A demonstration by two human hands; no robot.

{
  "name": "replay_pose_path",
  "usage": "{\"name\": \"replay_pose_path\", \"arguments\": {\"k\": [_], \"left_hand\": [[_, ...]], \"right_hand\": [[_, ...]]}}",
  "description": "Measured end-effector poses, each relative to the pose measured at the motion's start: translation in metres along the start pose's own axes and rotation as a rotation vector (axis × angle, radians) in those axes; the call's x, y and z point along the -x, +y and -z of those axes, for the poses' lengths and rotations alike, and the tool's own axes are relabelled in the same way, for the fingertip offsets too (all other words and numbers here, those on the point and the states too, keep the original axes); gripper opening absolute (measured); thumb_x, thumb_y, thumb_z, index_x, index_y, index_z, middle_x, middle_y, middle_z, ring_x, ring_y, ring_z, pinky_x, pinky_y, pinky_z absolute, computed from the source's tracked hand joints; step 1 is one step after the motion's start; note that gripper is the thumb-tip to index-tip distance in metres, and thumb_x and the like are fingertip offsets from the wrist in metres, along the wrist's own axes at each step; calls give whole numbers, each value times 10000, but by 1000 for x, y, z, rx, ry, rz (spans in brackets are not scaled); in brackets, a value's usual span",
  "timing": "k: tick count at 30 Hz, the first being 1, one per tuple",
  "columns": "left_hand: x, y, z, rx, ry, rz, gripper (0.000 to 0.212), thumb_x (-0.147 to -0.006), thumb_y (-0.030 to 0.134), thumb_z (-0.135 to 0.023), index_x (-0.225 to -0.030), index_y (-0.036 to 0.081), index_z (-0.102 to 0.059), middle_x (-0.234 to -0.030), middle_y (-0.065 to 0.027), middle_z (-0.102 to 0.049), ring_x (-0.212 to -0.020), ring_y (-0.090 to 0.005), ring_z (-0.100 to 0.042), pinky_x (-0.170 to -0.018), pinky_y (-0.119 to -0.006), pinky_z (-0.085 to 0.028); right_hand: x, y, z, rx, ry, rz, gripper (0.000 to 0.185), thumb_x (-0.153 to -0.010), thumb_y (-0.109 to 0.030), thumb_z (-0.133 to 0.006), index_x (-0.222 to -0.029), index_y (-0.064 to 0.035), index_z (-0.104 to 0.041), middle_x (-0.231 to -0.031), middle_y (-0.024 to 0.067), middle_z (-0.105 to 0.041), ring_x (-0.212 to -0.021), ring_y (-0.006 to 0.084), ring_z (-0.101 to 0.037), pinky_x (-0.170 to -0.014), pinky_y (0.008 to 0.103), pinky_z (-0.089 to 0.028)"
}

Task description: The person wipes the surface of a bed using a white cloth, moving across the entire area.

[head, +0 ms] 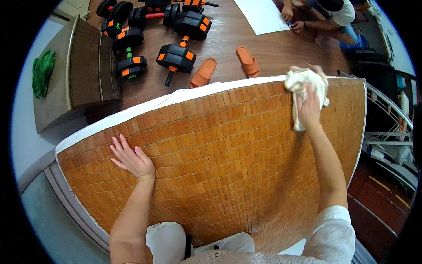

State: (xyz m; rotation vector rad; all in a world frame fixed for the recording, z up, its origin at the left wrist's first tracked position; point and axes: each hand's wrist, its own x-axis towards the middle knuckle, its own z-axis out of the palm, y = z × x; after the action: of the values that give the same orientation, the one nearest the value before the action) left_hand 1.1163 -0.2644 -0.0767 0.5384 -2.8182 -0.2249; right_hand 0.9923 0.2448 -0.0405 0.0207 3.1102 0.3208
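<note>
Under me lies a bamboo tile mat (211,148) on a bed, with a white sheet (158,102) showing along its far edge. My right hand (310,107) is on a bunched cream cloth (305,84) at the far right part of the mat; the cloth is partly blurred, and part of it hangs over the mat's edge. The fingertips are partly hidden in its folds. My left hand (135,160) rests flat on the mat at the left, fingers spread, holding nothing. My knees are on the mat at the near edge.
Orange slippers (203,72) stand on the wooden floor (221,49) beyond the bed. Several black and orange dumbbells (176,57) lie left of them. Green gloves (43,74) lie on a cabinet (87,62). Another person (333,19) sits at the upper right by a white board (263,16). A metal rack (389,102) stands right.
</note>
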Motion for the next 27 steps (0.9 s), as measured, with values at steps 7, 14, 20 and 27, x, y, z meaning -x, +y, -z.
{"name": "replay_pose_path", "arguments": {"k": [7, 14, 20, 27], "left_hand": [[0, 1, -5, -2, 29, -19, 498, -933, 336, -265, -1387, 135, -305, -1457, -90, -246, -1349, -321, -175, -1047, -565, -35], [-7, -26, -26, -164, 154, -111, 498, -942, 408, -277, -1387, 187, -307, -1441, -60, -293, -1327, -305, -238, -994, -608, -162], [-7, 82, 25, 633, -87, -108, 468, -907, 189, -456, -1330, 5, -371, -1410, -163, -314, -1306, -286, -270, -1076, -402, -175], [41, 377, -45, 273, -401, -424, 625, -874, 492, -433, -1407, 205, -276, -1482, -80, -180, -1367, -297, -122, -1043, -590, -32]], "right_hand": [[-11, 0, -21, -126, 21, -375, 629, -887, -498, -377, -1405, -161, -265, -1438, 119, -271, -1315, 406, -189, -1046, 546, -145], [245, -10, -6, -308, -101, -248, 585, -743, -212, -587, -1289, -75, -432, -1438, 160, -218, -1265, 466, -214, -1023, 571, -217], [565, -41, 35, -393, -616, -540, 618, -725, -350, -644, -1197, 10, -475, -1203, 234, -360, -1236, 545, -153, -984, 686, -90], [526, 3, 13, -401, -660, -367, 657, -551, -333, -754, -1120, -81, -545, -1345, 213, -276, -1252, 555, -110, -933, 732, -85]]}}
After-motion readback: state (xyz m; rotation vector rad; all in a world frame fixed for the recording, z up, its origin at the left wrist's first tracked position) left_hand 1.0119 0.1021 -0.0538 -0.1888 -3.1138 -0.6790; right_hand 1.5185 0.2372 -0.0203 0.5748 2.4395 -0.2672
